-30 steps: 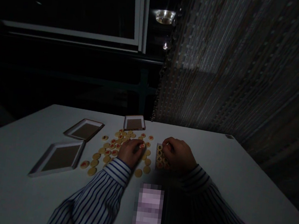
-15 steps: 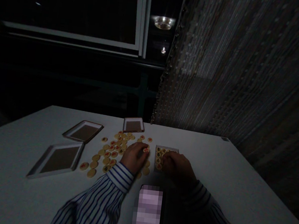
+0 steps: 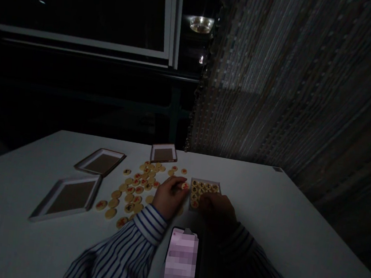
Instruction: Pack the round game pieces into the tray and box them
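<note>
A: What do the hands have hold of?

B: The left hand (image 3: pixel 170 197) is nearly closed, thumb and fingers pinching a red-marked disc (image 3: pixel 185 186) by its edge. The right hand (image 3: pixel 219 209) is curled over the near part of the small box (image 3: pixel 205 180). Its fingertips are hidden, so I can't tell whether it grips a disc or just rests there.

A: And where is the pinched disc, exactly?

B: Up off the bench (image 3: pixel 273 220), just beside the box's left wall. Inside the box, packed discs (image 3: pixel 201 191) lie in rows, most with dark characters on top.

A: What worries you?

B: Mostly that edge pinch. It looks slight, and a slip could drop the disc back among the loose discs (image 3: pixel 139 190) to the left. Also, the right hand covers part of the rows; pressing unevenly there might tip a disc or nudge the box along the bench.

A: Anything else?

B: The light is dim, so a character could be misread. And the phone (image 3: pixel 180 263) lies close below the hands, where a sleeve might catch it.
</note>
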Motion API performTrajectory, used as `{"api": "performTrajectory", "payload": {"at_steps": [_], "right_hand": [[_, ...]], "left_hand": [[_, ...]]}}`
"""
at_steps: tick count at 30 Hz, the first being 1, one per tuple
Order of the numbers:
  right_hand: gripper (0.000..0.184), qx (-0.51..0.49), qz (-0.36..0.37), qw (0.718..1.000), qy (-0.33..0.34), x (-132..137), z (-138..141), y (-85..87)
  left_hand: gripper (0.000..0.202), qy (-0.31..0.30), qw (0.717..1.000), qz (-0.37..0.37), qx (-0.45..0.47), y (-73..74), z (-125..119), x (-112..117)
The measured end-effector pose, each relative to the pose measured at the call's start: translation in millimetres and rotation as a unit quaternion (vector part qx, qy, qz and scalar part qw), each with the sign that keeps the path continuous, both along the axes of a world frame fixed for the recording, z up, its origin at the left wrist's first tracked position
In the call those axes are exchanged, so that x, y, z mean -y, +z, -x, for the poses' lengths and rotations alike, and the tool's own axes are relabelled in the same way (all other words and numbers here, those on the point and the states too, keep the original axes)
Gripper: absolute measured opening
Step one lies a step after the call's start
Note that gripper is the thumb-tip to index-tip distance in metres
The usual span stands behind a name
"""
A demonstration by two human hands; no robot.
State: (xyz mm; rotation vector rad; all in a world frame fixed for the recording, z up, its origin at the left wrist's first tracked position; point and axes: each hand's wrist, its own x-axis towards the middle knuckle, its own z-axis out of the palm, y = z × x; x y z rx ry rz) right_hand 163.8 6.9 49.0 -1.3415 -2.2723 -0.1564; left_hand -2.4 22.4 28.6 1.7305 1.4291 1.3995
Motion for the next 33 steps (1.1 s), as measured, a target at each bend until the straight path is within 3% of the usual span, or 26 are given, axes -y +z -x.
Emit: {"api": "performTrajectory", "payload": {"at_steps": [4, 12, 21, 28, 33], "right_hand": [[0.028, -0.016, -0.022, 1.0, -0.003, 1.6, 0.0, -1.6], [0.027, 0.036, 0.005, 0.999, 0.005, -7.4, 1.4, -5.2], [0.028, -0.028, 0.029, 0.999, -0.009, -3.4, -4.4, -5.0], [0.028, 0.004, 0.049, 0.998, -0.028, -2.5, -0.8, -1.4], [0.028, 0.06, 0.062, 0.996, 0.014, -6.0, 2.1, 0.8]], "left_hand": [[0.025, -0.022, 0.996, 0.046, 0.067, -1.2, -6.6, 0.0], [0.022, -0.053, 0.984, 0.1, 0.136, -17.3, -15.6, 4.6], [0.017, -0.049, 0.97, 0.123, 0.206, -9.6, -16.6, 10.0], [0.017, -0.061, 0.961, 0.138, 0.232, -6.6, -16.8, 12.9], [0.017, -0.063, 0.963, 0.143, 0.219, -6.7, -17.2, 13.3]]}}
